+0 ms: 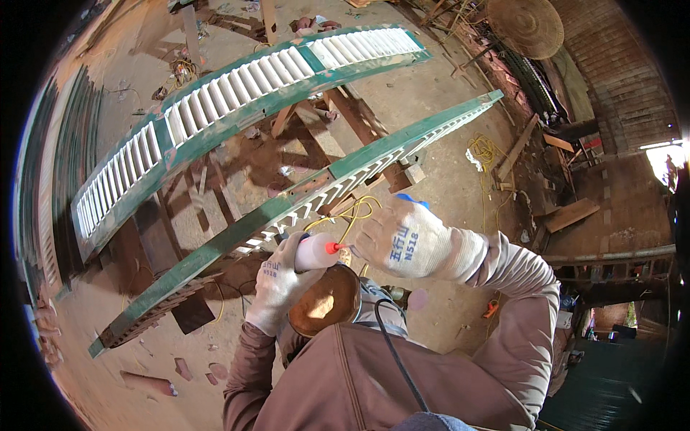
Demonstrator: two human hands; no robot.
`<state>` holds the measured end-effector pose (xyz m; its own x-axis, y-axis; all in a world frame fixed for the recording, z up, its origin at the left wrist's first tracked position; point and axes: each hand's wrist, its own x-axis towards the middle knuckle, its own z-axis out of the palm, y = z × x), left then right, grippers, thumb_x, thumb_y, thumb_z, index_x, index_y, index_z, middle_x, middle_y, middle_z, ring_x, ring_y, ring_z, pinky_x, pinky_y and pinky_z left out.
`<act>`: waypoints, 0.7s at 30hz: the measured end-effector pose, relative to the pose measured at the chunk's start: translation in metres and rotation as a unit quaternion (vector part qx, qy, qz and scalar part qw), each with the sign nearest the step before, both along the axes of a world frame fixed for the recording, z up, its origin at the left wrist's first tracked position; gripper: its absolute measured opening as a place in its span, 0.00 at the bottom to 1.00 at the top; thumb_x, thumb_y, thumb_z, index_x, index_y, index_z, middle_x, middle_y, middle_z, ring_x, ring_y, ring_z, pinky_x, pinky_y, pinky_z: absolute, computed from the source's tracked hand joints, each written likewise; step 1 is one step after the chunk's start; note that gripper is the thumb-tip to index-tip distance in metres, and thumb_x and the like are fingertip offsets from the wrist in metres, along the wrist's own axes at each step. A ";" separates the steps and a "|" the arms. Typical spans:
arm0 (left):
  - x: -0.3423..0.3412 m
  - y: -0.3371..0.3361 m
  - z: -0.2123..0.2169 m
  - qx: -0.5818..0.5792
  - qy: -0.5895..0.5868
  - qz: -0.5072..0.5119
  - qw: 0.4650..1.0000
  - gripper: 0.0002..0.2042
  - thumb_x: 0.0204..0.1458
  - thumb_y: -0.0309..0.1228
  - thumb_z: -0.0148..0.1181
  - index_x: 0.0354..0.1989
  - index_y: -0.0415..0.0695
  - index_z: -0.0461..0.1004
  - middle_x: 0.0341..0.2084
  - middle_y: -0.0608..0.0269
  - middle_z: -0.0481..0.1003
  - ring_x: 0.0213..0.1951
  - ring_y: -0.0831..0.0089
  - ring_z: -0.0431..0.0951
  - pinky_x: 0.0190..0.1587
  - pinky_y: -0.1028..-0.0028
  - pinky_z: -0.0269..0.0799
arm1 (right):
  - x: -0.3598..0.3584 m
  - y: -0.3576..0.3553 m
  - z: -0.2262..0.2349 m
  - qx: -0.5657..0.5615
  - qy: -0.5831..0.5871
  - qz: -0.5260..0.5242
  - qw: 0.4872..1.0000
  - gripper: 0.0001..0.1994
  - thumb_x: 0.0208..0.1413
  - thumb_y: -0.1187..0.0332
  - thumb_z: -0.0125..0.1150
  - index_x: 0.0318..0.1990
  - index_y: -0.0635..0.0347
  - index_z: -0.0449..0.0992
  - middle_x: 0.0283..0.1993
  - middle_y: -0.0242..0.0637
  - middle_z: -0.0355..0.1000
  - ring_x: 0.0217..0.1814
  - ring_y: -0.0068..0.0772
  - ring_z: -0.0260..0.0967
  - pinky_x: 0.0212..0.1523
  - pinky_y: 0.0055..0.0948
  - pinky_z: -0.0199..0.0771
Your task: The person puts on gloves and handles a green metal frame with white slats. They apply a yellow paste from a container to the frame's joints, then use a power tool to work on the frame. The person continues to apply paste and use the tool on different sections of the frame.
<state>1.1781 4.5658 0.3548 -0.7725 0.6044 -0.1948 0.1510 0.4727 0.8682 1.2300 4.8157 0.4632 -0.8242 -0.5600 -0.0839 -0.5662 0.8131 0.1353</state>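
Note:
My left hand [275, 287], in a pale work glove, is wrapped round a whitish plastic squeeze bottle [313, 253] with a red nozzle cap, tilted on its side and pointing right. Close to the nozzle tip is my gloved right hand [402, 237], its fingers curled; what they hold is hidden. Something blue [411, 200] shows at the far side of that hand. Below the bottle, against my body, sits a round brown bowl [325, 307] with a light patch inside. Just beyond my hands, a long green louvered frame [269, 212] stands on edge, with white slats along its underside.
A second, curved green frame with white slats [244, 85] lies farther off on wooden supports [352, 118]. Stacked long panels [61, 172] stand at the left. Yellow cord [485, 149] and timber offcuts [571, 214] lie to the right. Wood scraps [149, 383] are on the floor.

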 end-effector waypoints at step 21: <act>-0.004 -0.003 -0.032 0.060 -0.056 0.005 0.997 0.29 0.54 0.35 0.75 0.64 0.43 0.73 0.49 0.48 0.83 0.51 0.56 0.86 0.53 0.61 0.80 | 0.019 -0.008 -0.102 -0.420 -0.139 -0.192 0.876 0.49 0.52 0.44 0.80 0.74 0.65 0.65 0.65 0.56 0.73 0.65 0.55 0.74 0.68 0.46 0.73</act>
<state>1.1742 4.5633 0.3224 -0.7559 0.6213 -0.2064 0.0467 0.3656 0.9296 1.2490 4.8080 0.3614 -0.9784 -0.2067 -0.0026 -0.1453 0.6968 -0.7024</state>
